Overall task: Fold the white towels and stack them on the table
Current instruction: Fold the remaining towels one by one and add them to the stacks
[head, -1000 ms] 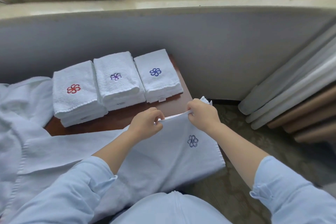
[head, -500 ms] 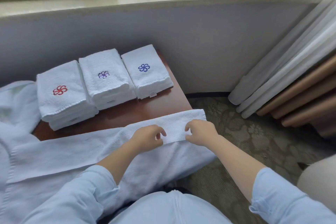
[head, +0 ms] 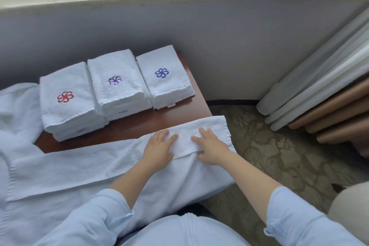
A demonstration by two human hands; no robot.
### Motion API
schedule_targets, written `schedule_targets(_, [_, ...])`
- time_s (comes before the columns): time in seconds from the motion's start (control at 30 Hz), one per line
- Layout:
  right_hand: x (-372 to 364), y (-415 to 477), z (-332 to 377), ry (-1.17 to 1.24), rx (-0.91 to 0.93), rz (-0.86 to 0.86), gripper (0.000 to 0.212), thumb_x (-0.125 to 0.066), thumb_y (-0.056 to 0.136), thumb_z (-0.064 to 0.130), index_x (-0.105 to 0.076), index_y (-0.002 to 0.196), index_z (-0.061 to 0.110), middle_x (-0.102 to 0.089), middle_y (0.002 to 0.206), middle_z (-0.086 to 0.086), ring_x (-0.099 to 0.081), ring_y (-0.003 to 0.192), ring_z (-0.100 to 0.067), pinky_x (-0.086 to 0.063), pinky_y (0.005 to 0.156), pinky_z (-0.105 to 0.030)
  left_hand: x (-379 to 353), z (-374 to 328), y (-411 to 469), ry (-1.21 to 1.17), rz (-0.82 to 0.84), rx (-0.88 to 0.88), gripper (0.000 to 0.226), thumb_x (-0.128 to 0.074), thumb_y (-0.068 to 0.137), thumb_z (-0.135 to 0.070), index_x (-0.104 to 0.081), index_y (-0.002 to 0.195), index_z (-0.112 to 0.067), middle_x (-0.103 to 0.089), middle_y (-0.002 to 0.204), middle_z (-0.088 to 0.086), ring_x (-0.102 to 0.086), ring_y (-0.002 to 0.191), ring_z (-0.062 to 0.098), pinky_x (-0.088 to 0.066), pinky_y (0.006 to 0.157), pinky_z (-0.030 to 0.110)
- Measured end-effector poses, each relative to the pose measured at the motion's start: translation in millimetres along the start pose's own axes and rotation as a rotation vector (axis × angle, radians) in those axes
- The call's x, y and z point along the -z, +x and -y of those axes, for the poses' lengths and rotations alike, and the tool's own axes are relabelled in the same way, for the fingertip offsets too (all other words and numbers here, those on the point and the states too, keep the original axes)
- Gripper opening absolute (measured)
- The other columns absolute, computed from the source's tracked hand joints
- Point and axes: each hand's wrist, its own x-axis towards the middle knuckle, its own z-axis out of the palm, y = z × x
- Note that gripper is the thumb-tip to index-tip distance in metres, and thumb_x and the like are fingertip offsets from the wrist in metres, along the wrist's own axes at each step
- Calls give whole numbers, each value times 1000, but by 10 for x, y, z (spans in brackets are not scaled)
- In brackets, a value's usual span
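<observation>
Biggest thing first: the wooden table (head: 139, 126) sits against the grey wall under the window, with patterned carpet (head: 279, 156) and bunched curtains (head: 319, 86) off to the right. Across its near edge lies the long white towel (head: 79, 166) being worked on. It stretches from the left side of the view to just past the table's right corner, where it overhangs a bit. At far left there's a loose heap of white cloth (head: 16, 106), probably more towels waiting.

At the back of the table, 3 folded stacks stand side by side: the red-logo stack (head: 65, 98), the purple-logo stack (head: 115, 82) and the blue-logo stack (head: 162, 74).

Now the hands. The left hand (head: 159, 150) and the right hand (head: 211, 148) both lie flat on the towel's right end, fingers straight, gripping nothing, just pressing down on the folded-over strip (head: 211, 126).

So it looks like the lengthwise fold is being smoothed, early in this towel's folding. The next move probably calls for checking the long edges line up along the left part, then pinching an end and bringing it over crosswise before it joins 1 of the 3 stacks.
</observation>
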Motion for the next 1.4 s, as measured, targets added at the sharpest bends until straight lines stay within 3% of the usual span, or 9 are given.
schedule_targets(0.4, [445,500,74,39,70,24,62,-55,93,26,-31,151,32,2,164,8,12,152,-20,-36,111,-49,219,162,332,-63,8,96,72,-56,93,-35,-19,156,-34,-12,161,2,-10,147,23,-15,121,37])
schedule_targets(0.53, [333,439,182,-2,53,-51,64,-55,91,25,-31,151,27,-2,165,-1,8,152,-26,-16,120,-45,238,219,212,-184,-46,71,62,-57,93,-33,-34,151,-31,-21,160,-2,-17,147,17,-26,115,33])
schedule_targets(0.63, [148,365,356,-15,158,-158,60,-58,90,26,-39,147,25,-16,162,-2,0,152,-23,-3,122,-42,233,335,-16,-277,-181,97,50,-56,95,-26,-46,143,-29,-34,154,-4,-29,142,14,-37,105,30])
schedule_targets(0.73, [12,361,643,-24,321,-225,51,-62,89,27,-52,139,21,-38,150,-1,-26,145,-22,-16,119,-35,246,525,-284,-266,-276,135,45,-56,94,-22,-51,139,-27,-40,148,-5,-38,135,14,-42,96,29])
schedule_targets(0.8, [-45,382,843,-17,343,-250,46,-62,86,22,-57,132,20,-49,137,1,-42,131,-20,-32,106,-30,266,667,-439,-240,-274,150,47,-59,92,-23,-51,138,-26,-40,147,-5,-38,134,14,-44,92,27])
schedule_targets(0.87, [-85,391,980,-42,298,-233,43,-59,84,14,-59,127,19,-51,129,2,-47,121,-20,-42,90,-30,262,784,-569,-198,-215,156,52,-63,88,-24,-48,138,-25,-38,145,-5,-36,135,14,-44,88,25])
schedule_targets(1.0, [-140,374,1047,-212,213,-227,33,-49,81,0,-55,110,14,-47,111,1,-46,103,-22,-36,62,-30,145,889,-724,-121,-88,160,58,-59,84,-12,-40,138,-23,-32,145,-6,-39,130,15,-37,73,22])
schedule_targets(1.2, [-113,408,1101,-283,169,-290,27,-47,84,0,-54,107,13,-48,108,0,-46,100,-20,-34,60,-29,32,907,-690,-153,-159,191,61,-52,80,2,-39,136,-19,-32,137,0,-52,99,20,-32,57,26])
schedule_targets(1.4, [-102,425,1046,-38,94,-371,20,-48,92,6,-65,101,12,-59,102,1,-50,101,-19,-39,65,-30,37,896,-653,-130,-209,183,36,-50,83,5,-55,114,-14,-46,116,1,-47,103,20,-35,59,28])
